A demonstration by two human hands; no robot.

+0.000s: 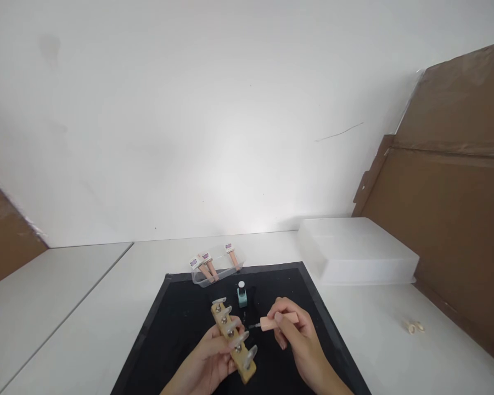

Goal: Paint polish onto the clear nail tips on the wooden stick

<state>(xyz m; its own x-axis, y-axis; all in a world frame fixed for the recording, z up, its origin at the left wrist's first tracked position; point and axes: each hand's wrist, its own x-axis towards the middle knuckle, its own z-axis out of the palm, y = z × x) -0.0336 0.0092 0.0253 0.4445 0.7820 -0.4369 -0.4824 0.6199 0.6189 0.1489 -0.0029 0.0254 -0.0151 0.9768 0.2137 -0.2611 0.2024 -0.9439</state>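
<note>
My left hand (214, 356) is wrapped round a yellowish wooden nail-tip stand (234, 344), tilted across the palm. Several clear false nail tips (247, 357) stick up from round metal posts along it. Between the fingers and thumb of my right hand (294, 329) is a pink-handled brush (271, 322), with a thin stem and dark tip pointing left. That tip is close to the right side of the nail tips; whether it touches one I cannot tell. Just beyond both hands stands a small teal bottle (242, 297) with a black-and-white top.
A black mat (181, 307) lies under the work. At its far edge sits a clear tray (203, 282) with pink, white-labelled sticks (231, 255). A white plastic box (362, 247) is at the back right, near cardboard (444, 219). Small cream-coloured rings (412, 327) lie at the right.
</note>
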